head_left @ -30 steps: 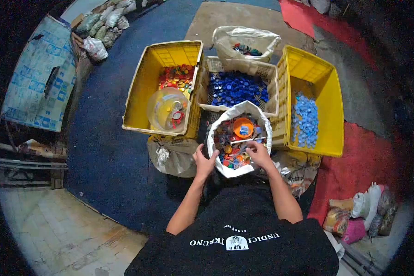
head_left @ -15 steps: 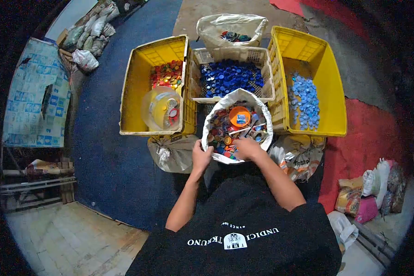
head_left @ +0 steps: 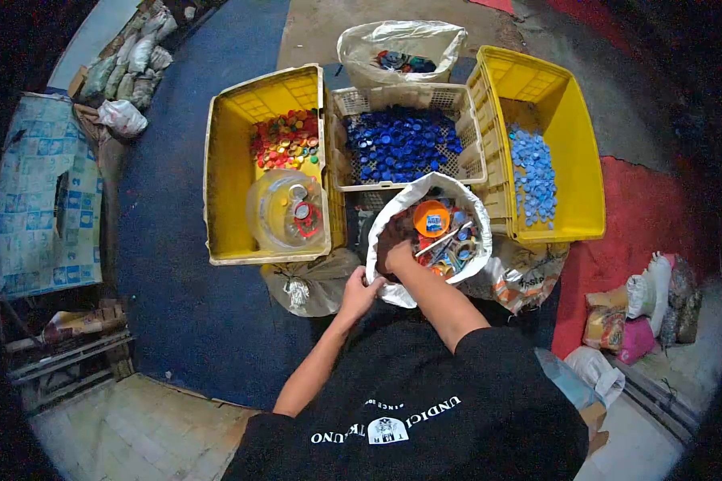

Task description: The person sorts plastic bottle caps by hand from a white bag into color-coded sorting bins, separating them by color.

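Note:
A white sack (head_left: 487,240) with a rolled rim stands in front of me, filled with mixed bottle caps and an orange lid (head_left: 431,219). My left hand (head_left: 362,293) pinches the sack's rim at its near left side. Inside the sack, at its left part, my right hand (head_left: 399,256) reaches down; its fingers are hidden among the shadowed contents. Behind the sack, a pale crate (head_left: 477,172) holds dark blue caps (head_left: 405,140).
The left yellow bin (head_left: 226,208) contains red and yellow caps (head_left: 290,136) and a clear plastic tub (head_left: 273,212). Light blue caps (head_left: 533,172) lie in the right yellow bin (head_left: 573,184). Another open sack (head_left: 361,48) stands behind the crate. Tied sacks (head_left: 317,284) support the bins.
My right hand has moved left and deeper into the sack. The sack's mouth now tilts and sits a little further right and lower in view. My left hand still grips the rim.

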A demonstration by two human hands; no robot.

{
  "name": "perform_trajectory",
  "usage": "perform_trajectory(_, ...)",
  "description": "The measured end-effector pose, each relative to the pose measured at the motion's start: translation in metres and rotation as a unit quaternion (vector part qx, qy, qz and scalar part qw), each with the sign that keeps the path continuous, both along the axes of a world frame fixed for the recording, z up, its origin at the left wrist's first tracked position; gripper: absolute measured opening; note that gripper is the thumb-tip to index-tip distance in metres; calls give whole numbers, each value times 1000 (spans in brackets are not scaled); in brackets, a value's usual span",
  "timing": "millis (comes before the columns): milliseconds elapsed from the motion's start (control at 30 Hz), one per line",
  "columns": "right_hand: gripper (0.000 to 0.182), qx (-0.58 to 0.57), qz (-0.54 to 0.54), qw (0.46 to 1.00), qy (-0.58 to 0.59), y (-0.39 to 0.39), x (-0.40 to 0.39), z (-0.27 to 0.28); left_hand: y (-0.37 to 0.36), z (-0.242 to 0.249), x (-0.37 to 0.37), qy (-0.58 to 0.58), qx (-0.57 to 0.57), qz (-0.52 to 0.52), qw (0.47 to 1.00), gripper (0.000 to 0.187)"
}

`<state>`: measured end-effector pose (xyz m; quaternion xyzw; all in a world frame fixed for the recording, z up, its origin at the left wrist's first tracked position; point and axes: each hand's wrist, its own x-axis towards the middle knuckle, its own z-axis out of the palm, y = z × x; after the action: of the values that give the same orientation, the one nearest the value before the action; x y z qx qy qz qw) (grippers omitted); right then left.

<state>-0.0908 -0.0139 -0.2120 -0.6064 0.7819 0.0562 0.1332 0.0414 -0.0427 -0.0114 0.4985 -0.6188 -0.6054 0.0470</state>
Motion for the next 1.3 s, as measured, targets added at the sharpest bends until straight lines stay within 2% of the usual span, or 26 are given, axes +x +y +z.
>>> perform_trajectory(33, 42, 5, -1, 1000, 0, -1, -5, 15, -3, -13, 3, 0, 5, -1, 1000, 24)
perform_trajectory(100, 36, 241, 10, 970, -32, -2, -18, 66, -1, -36, 12, 27, -60, -10, 998, 23)
perform_trajectory(133, 29, 204, 31, 979, 0, 6, -23, 70, 1, -10, 4, 37, -34, 6, 999, 23)
perform_trajectory(167, 24, 162, 35, 983, -74, 15, -39, 107, 4, -14, 7, 38, -32, 7, 999, 23)
perform_trajectory(233, 22, 60, 62, 996, -34, 44, -62, 103, 5, -26, 10, 45, -56, 9, 997, 21)
perform_trajectory(267, 22, 60, 68, 995, -30, 57, -73, 101, 8, -28, 10, 49, -12, 35, 998, 20)
perform_trajectory(333, 22, -71, 51, 995, -49, 74, -89, 100, 13, -36, 11, 68, 9, 61, 996, 22)
perform_trajectory(367, 22, -73, 51, 995, -50, 79, -92, 97, 16, -40, 12, 85, 32, 80, 993, 24)
perform_trajectory(433, 21, -100, 1, 984, -149, 84, -99, 97, 22, -25, 1, 96, 39, 100, 990, 31)
perform_trajectory(500, 20, -112, -16, 979, -172, 86, -101, 100, 27, -5, -12, 64, -150, 121, 979, 36)
perform_trajectory(533, 19, -124, -28, 977, -172, 88, -100, 102, 23, -11, -15, 37, -381, 86, 920, 36)
perform_trajectory(567, 19, -136, -39, 975, -173, 92, -99, 105, 19, -10, -18, 37, -383, 80, 919, 36)
perform_trajectory(633, 19, -134, -35, 978, -154, 100, -94, 123, 11, 15, -34, 95, -504, -68, 856, 33)
perform_trajectory(700, 19, -126, -25, 983, -134, 106, -90, 124, 8, 35, -64, 117, -358, -211, 902, 29)
perform_trajectory(767, 23, -28, 7, 998, -64, 107, -87, 111, -6, -10, -94, 40, -343, -320, 882, 23)
perform_trajectory(833, 22, -19, -9, 997, -73, 111, -84, 116, -20, -34, -117, -195, -321, -427, 823, 17)
perform_trajectory(867, 21, -25, -2, 997, -75, 112, -83, 120, -22, -40, -113, -181, -339, -424, 820, 14)
perform_trajectory(900, 21, -32, 4, 997, -75, 112, -83, 123, -31, -90, -107, -184, -325, -438, 818, 14)
perform_trajectory(967, 18, -52, 8, 996, -66, 115, -81, 117, -38, -152, -90, -166, -384, -513, 749, 14)
perform_trajectory(1000, 17, -67, 0, 996, -59, 116, -80, 118, -39, -151, -89, -135, -410, -578, 692, 16)
perform_trajectory(1033, 17, -84, -8, 995, -52, 116, -79, 119, -38, -152, -92, -135, -412, -580, 690, 16)
perform_trajectory(1100, 16, -96, -10, 993, -65, 120, -79, 119, -22, -141, -94, -292, -255, -733, 559, 55)
perform_trajectory(1133, 16, -115, -15, 991, -64, 122, -77, 117, -6, -156, -84, -313, -252, -444, 801, 88)
perform_trajectory(1167, 16, -133, -19, 989, -61, 123, -77, 116, -5, -171, -82, -313, -253, -447, 799, 88)
perform_trajectory(1233, 17, -128, -27, 989, -75, 125, -76, 114, 3, -94, -94, -313, -162, -388, 852, 107)
perform_trajectory(1300, 19, -127, -21, 989, -69, 125, -75, 111, -4, -171, -63, -278, -141, -391, 866, 105)
